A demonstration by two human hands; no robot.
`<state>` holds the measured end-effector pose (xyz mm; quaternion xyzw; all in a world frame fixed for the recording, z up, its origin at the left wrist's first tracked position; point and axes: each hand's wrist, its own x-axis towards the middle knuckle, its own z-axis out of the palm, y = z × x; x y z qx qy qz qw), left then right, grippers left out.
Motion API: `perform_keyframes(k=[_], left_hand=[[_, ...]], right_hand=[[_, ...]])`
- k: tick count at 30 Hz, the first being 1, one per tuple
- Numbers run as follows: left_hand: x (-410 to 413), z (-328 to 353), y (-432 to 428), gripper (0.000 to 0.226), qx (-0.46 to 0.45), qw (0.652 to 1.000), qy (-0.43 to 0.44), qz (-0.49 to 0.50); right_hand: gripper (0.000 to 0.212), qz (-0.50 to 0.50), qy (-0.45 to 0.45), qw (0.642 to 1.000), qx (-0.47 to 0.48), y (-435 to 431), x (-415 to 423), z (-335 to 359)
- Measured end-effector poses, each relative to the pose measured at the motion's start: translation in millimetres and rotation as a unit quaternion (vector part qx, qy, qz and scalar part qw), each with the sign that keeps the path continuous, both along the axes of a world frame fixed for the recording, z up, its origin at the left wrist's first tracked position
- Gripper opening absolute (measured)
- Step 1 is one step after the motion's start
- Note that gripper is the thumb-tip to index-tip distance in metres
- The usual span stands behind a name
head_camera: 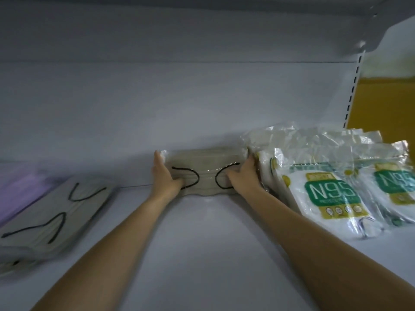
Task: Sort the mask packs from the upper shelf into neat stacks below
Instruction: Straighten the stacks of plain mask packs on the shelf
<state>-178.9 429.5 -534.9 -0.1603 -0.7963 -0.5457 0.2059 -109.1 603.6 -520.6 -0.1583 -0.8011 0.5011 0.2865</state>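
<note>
A beige mask pack (205, 167) with black ear loops, in clear wrap, stands on its long edge against the shelf's back wall. My left hand (165, 176) grips its left end and my right hand (243, 177) grips its right end. A stack of similar beige mask packs (51, 218) lies flat at the left. Beside it, at the far left, lies a blurred purple pack (20, 189). White N95 mask packs (327, 191) with green and yellow labels lean in a row at the right, touching my right hand.
The white shelf board (190, 254) stretches toward me between the stacks. A slotted upright (352, 86) and a yellow-brown panel (386, 104) stand at the back right. Another shelf's underside (179, 10) runs overhead.
</note>
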Motion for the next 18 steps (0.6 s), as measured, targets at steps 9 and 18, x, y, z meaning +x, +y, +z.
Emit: perform_keyframes(k=[9,18], left_hand=[[1.3,-4.6,-4.6,0.038,0.086,0.987,-0.138,0.001],[12.8,-0.6,-3.4,0.046,0.061,0.989,-0.135,-0.015]], right_hand=[[0.082,0.012,0.002,1.000,-0.005,7.3,1.2,-10.4],[0.079,-0.015,-0.016,0.999,0.037,1.5,7.6,-7.5]])
